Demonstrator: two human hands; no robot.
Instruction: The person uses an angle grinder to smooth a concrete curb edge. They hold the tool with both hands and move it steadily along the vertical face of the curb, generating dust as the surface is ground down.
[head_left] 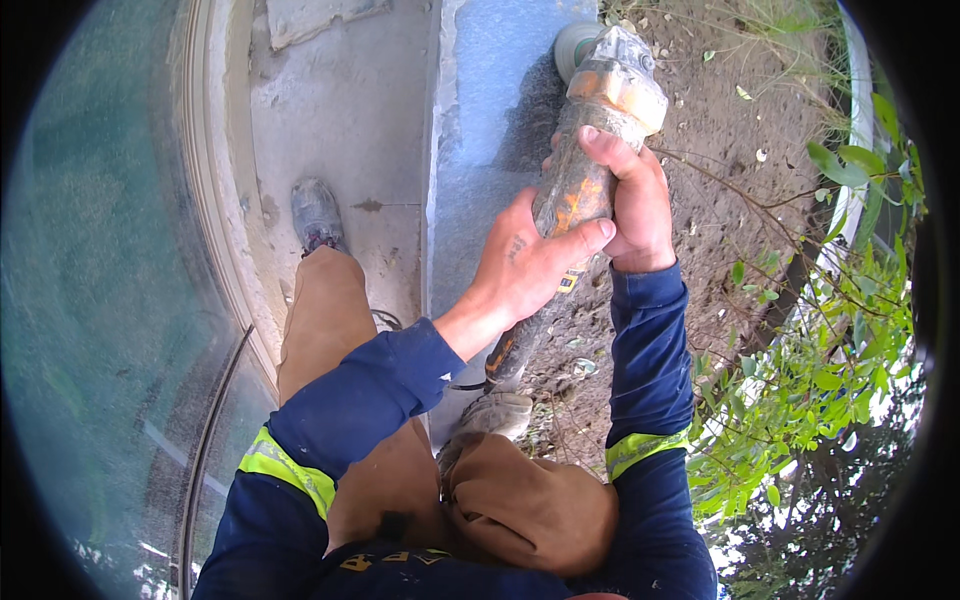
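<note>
I grip a dusty orange angle grinder (610, 85) with both hands. My left hand (530, 260) is wrapped round the lower part of its body, thumb across it. My right hand (635, 200) holds the body higher up, just below the head, thumb on top. The grinder's pale disc (570, 48) is over the far right edge of a long blue-grey stone strip (480, 100); whether it touches the stone I cannot tell. A dark cord (462, 386) runs from the grinder's lower end.
A concrete floor (330, 110) lies left of the strip, beside a track (205, 180) and glass (100, 250). My feet (318, 210) straddle the strip's near part. Soil with dry leaves (720, 130) and leafy branches (820, 370) are at the right.
</note>
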